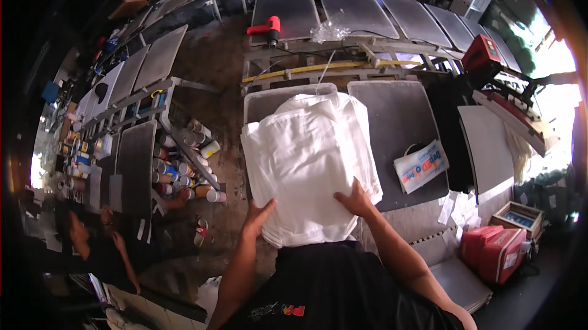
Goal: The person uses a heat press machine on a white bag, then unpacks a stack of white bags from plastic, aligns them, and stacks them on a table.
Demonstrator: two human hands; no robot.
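A thick pile of white cloth (300,164), its layers laid flat and slightly uneven, lies in front of me across a dark flat board (257,100). My left hand (258,216) grips the pile's near left edge, thumb on top and the other fingers mostly hidden at the side. On the near right, my right hand (357,198) grasps the edge of the upper layers, its thumb pointing inward over the cloth. Some lower layers stick out to the right beyond that hand. Whether the pieces are garments I cannot tell.
To the right, a second dark board (398,106) carries a white printed bag (421,166). A red heat gun (268,31) lies on a far board. A heat press (484,57) stands at right, red cases (496,250) below. Several paint jars (184,170) and another person (92,244) are at left.
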